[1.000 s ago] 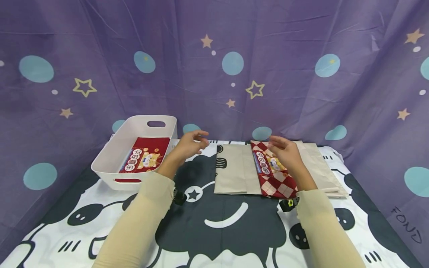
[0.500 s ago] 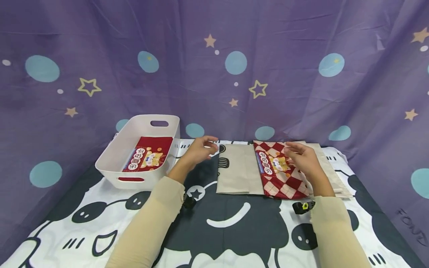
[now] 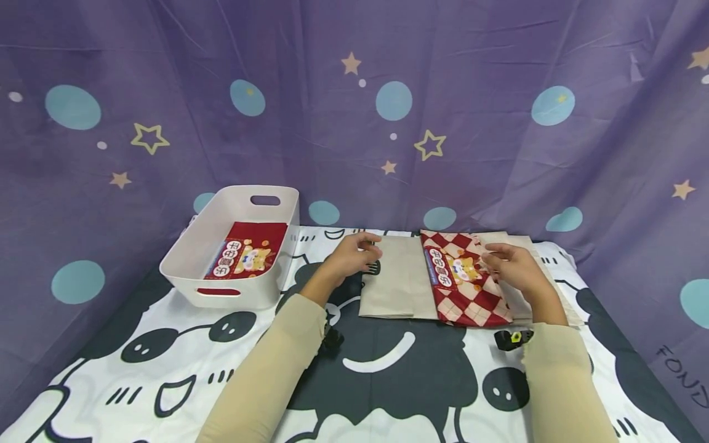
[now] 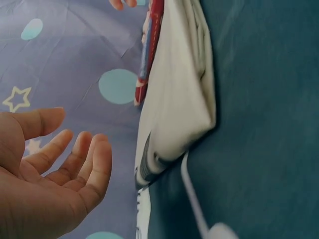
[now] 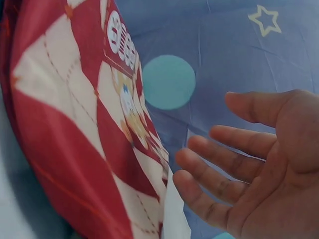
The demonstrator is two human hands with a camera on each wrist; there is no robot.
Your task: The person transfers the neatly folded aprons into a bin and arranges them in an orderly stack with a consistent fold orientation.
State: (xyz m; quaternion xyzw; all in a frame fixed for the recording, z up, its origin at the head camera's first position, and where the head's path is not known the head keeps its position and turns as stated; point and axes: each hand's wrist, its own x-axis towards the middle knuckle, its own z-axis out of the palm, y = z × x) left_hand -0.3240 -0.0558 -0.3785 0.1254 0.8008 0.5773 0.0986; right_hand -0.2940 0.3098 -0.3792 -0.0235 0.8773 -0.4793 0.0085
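Observation:
A folded red-and-cream checked cloth (image 3: 471, 298) with a cartoon cat patch lies across a folded beige cloth (image 3: 390, 286) on the table. My right hand (image 3: 515, 269) hovers at the checked cloth's right side, fingers loosely bent, nothing in them. In the right wrist view, the right fingertips (image 5: 185, 181) are beside the checked cloth's edge. My left hand (image 3: 351, 255) is over the beige cloth's left edge, relaxed and holding nothing. The left wrist view has the left hand (image 4: 60, 179) apart from the beige cloth's dark-striped corner (image 4: 149, 164).
A white plastic basket (image 3: 183, 261) with handle slots stands at the left, holding a red cloth (image 3: 257, 237) with the same cat patch. The table wears a black-and-white cartoon cover (image 3: 376, 394). Behind hangs a purple curtain (image 3: 332, 117) with stars and dots.
My left hand has moved right, from near the basket to the beige cloth's left edge. My right hand has shifted right, uncovering more of the checked cloth.

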